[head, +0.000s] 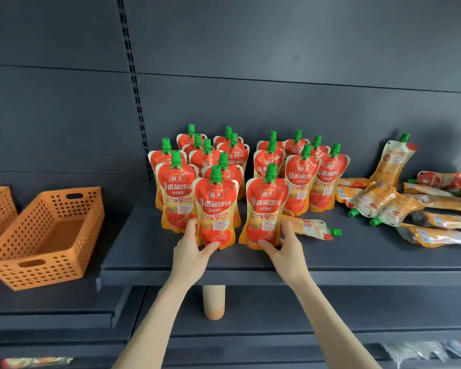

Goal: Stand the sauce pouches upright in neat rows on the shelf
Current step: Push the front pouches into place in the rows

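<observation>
At the shelf's [357,259] front edge, lower middle of the frame, the left hand [193,247] pinches the bottom of the left pouch [215,206], and the right hand [286,247] pinches the right pouch [267,203]; both pouches stand, slightly apart. Just behind the right hand lies a flat pouch [312,226]. Farther back, standing rows [301,177] partly hide each other. Bare shelf stays at the front right; the heap [383,201] is cut off at the right edge.

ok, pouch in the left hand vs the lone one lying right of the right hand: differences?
Left-hand pouch stands upright, cap up; lying pouch is flat, cap pointing right. Left hand grips the left-hand pouch at its base; the lying pouch is in no grip. Both: green caps, red-orange print.
</observation>
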The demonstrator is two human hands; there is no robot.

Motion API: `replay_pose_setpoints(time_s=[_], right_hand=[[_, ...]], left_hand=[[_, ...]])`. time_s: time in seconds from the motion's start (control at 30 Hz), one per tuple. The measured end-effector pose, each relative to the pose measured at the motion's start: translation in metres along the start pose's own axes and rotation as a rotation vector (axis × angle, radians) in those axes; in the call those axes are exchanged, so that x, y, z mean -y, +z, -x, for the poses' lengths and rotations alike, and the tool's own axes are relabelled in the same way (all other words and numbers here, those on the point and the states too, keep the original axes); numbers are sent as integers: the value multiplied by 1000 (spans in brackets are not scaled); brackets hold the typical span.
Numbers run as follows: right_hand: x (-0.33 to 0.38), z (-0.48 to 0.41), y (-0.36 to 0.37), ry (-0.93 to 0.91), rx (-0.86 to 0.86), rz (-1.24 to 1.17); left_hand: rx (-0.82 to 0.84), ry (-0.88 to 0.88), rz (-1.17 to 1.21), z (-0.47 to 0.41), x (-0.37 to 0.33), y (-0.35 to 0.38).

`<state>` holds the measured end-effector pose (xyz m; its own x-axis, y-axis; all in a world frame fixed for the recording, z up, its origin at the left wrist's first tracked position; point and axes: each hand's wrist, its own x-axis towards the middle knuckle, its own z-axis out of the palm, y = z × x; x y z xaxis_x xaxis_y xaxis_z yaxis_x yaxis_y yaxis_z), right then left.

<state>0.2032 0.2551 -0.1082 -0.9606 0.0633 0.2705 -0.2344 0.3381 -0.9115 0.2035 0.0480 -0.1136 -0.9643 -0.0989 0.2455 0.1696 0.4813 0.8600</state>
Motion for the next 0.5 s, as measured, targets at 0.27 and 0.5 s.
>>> replay_pose_setpoints(time_s=[0.27,0.5], right_hand=[[0,2,-2,-30,-41,95],[2,18,-30,-25,-144,145]], left_hand=[[-101,60,88,11,-2,1],[-351,177,-19,39,-9,8]])
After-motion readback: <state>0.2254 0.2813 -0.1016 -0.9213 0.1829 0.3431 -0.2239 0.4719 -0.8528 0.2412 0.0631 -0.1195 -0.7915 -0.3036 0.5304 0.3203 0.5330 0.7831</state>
